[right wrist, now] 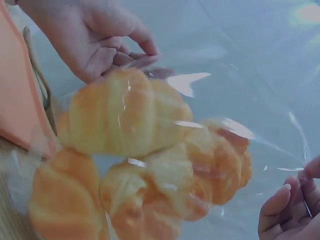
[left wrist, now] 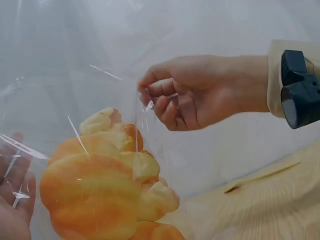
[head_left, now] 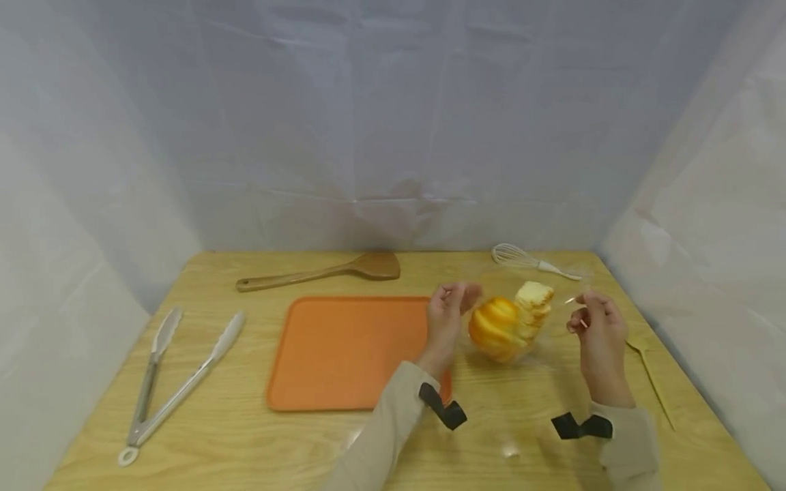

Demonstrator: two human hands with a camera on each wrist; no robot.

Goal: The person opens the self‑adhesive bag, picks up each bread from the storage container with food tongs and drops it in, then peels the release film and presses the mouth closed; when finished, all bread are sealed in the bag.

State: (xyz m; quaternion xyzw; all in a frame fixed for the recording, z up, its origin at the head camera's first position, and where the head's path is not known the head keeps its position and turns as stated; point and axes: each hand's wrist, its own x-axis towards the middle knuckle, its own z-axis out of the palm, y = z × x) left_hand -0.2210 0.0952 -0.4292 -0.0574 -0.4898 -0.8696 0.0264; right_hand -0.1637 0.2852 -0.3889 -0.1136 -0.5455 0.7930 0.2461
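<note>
A clear plastic bag [right wrist: 189, 82] with several golden bread rolls [head_left: 496, 329] in it hangs between my two hands over the right half of the table. My right hand [head_left: 598, 344] pinches the bag's edge between thumb and fingertips, and the film stretches taut from there in the right wrist view. On the other side my left hand [head_left: 445, 327] holds the bag with thumb and index finger brought together. Pale yellow pieces [head_left: 534, 294] sit beside the round roll. Through the film, part of the left hand [left wrist: 15, 195] shows in the left wrist view.
An orange tray [head_left: 344, 354] lies left of the bag, partly under the left forearm. Metal tongs [head_left: 178, 392] lie spread at the far left. A wooden turner [head_left: 374, 266] and a white whisk [head_left: 516, 256] lie along the back. A thin yellow utensil [head_left: 657, 389] rests at the right edge.
</note>
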